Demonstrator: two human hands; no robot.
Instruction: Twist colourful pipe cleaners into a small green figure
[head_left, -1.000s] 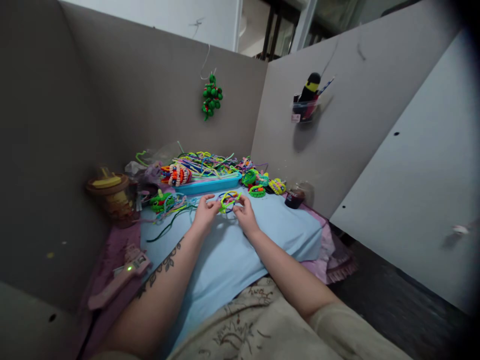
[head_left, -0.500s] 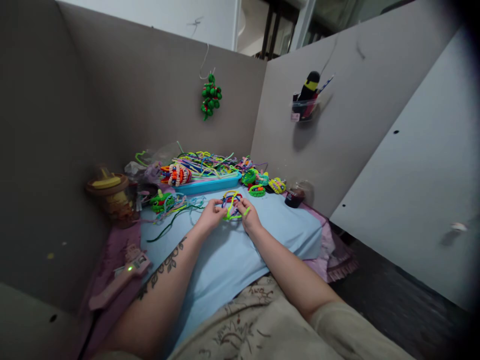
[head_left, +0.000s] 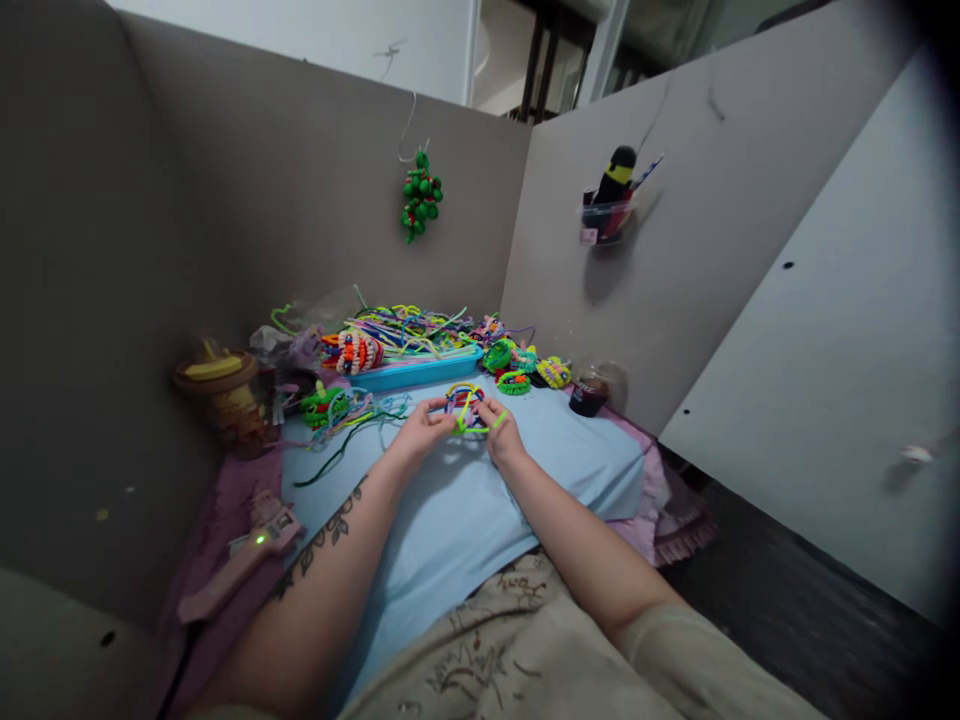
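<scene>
Between my two hands, just above the blue cloth [head_left: 450, 520], is a small openwork piece of bent pipe cleaners [head_left: 466, 402] in yellow, blue, red and lime green. My left hand [head_left: 426, 428] pinches its left side between thumb and fingers. On the opposite side, my right hand [head_left: 497, 424] is closed on it, and a lime strand sticks out past those fingers. Part of the piece is hidden by the fingertips. Beyond it stands a long blue tray [head_left: 420, 371] heaped with loose pipe cleaners [head_left: 409, 325] of many colours.
Finished-looking colourful pieces, one green and orange [head_left: 513, 382], lie right of the tray. A green one [head_left: 324, 404] sits left among loose strands. A lidded cup [head_left: 221, 400], a pink glue gun [head_left: 244, 560] and a dark tub [head_left: 589, 396] stand nearer the grey partitions.
The pipe-cleaner piece has tilted slightly in my fingers, and its lime strand has shifted a little to the right. Both hands keep hold of it.
</scene>
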